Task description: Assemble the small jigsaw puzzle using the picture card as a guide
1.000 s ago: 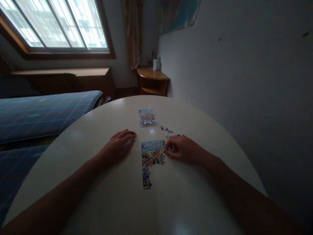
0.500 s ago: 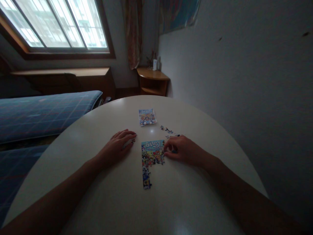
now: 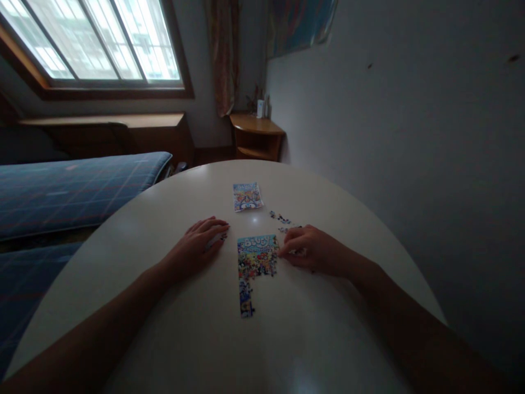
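A partly assembled jigsaw puzzle (image 3: 256,254) lies flat on the table, its upper part joined and a narrow strip running down its left side. My right hand (image 3: 314,249) is at its right edge, index finger stretched out to touch the border, the other fingers bent. Small pale pieces show beneath that palm, partly hidden. To the left of the puzzle, my left hand (image 3: 200,238) rests on the tabletop with fingers extended. A few dark loose pieces (image 3: 223,237) peek out by its fingertips. More puzzle pieces (image 3: 281,217) are scattered beyond my right hand.
A printed picture sheet (image 3: 248,197) lies beyond the puzzle on the round white table (image 3: 197,345). A blue checked mattress (image 3: 82,189) stands to the left. The wall (image 3: 389,137) runs along the right, and a wooden corner shelf (image 3: 258,125) is behind.
My right hand has shifted slightly right, its index finger now straighter against the puzzle's edge instead of curled with the thumb. My left hand has stayed in place.
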Demonstrator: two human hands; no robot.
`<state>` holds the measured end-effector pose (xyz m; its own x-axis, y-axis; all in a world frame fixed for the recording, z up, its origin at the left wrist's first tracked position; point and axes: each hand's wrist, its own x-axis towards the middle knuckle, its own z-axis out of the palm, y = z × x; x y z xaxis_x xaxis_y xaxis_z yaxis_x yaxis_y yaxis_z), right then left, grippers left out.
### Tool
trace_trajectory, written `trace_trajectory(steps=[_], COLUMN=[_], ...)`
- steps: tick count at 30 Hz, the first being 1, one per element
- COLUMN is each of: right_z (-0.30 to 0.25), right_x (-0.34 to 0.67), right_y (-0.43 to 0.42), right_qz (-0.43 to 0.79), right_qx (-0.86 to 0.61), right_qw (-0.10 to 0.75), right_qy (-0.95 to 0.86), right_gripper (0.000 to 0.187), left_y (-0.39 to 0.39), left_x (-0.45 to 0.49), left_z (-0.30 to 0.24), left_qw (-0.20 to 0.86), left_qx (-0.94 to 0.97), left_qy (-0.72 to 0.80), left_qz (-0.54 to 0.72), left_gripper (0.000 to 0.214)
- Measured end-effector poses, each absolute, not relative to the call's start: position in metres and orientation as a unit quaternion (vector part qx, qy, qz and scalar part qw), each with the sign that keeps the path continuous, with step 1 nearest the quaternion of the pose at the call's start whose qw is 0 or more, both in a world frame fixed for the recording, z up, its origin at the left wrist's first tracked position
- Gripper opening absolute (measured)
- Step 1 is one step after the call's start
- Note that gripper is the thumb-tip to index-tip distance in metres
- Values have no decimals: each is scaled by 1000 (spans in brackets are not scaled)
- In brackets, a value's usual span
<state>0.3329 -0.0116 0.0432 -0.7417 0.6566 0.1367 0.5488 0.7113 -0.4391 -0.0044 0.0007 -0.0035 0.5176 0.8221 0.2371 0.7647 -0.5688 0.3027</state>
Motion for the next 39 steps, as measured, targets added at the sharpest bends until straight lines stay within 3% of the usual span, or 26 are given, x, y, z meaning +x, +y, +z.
trace_trajectory(steps=[7, 11, 18, 24, 31, 39], right_z=[38, 42, 37, 26, 26, 26], right_x=[335, 343, 351, 338, 334, 324], right_y=[-9, -6, 5, 3, 4, 0], right_qz=[191, 205, 108, 81, 108, 98], right_qx=[-342, -377, -512, -506, -494, -519], right_qw=[128, 167, 205, 190, 200, 201], right_qy=[-911, -887, -827, -838, -839, -825], right_gripper=[19, 23, 15, 25, 10, 14], left_y=[-1, -1, 0, 0, 1, 1], left_x=[-3, -4, -5, -5, -6, -5], left_z=[-2, -2, -4, -4, -5, -5], left_qw=[77, 80, 79, 79, 73, 77], left_qx=[865, 866, 868, 868, 869, 868], left_qy=[459, 458, 454, 458, 456, 457], left_qz=[189, 184, 186, 174, 180, 176], left_gripper=[42, 41, 41, 42, 41, 42])
